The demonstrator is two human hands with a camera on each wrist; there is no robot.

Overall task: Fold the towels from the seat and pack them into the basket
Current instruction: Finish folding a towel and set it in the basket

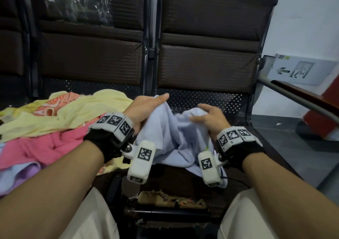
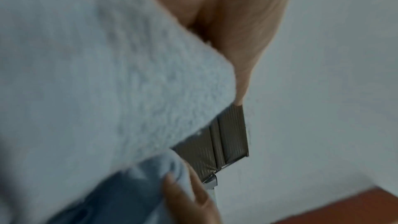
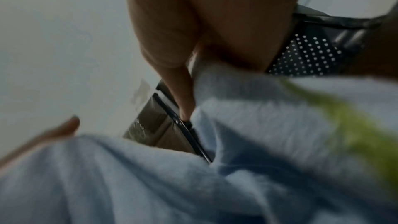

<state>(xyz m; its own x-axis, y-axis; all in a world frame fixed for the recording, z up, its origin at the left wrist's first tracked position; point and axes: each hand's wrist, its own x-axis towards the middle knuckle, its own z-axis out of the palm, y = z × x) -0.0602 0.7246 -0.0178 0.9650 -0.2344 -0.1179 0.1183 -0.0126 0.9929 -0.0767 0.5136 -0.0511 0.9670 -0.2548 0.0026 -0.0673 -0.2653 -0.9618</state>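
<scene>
Over the right-hand seat (image 1: 211, 99), beside the heap of unfolded towels (image 1: 60, 121), the pale blue towel (image 1: 170, 139) hangs bunched between left hand (image 1: 145, 110) and right hand (image 1: 211, 119), each grip clamped on an edge, probably to spread it for folding; no basket visible.

Count from head view:
- Hands: 2, left grip (image 1: 145, 108), right grip (image 1: 211, 117), both on same towel.
- Towels: 1 pale blue towel (image 1: 170, 138) in hand; heap beside it shows at least 4 more by colour: yellow towel (image 1: 77, 112), pink towel (image 1: 45, 145), orange-patterned towel (image 1: 55, 105), lilac towel (image 1: 27, 172). Exact heap count unclear.
- Seats: 2 full seat backs in view, left seat back (image 1: 91, 55), right seat back (image 1: 211, 37), sliver of third at left edge.
- Wrist cameras: 2.
</scene>
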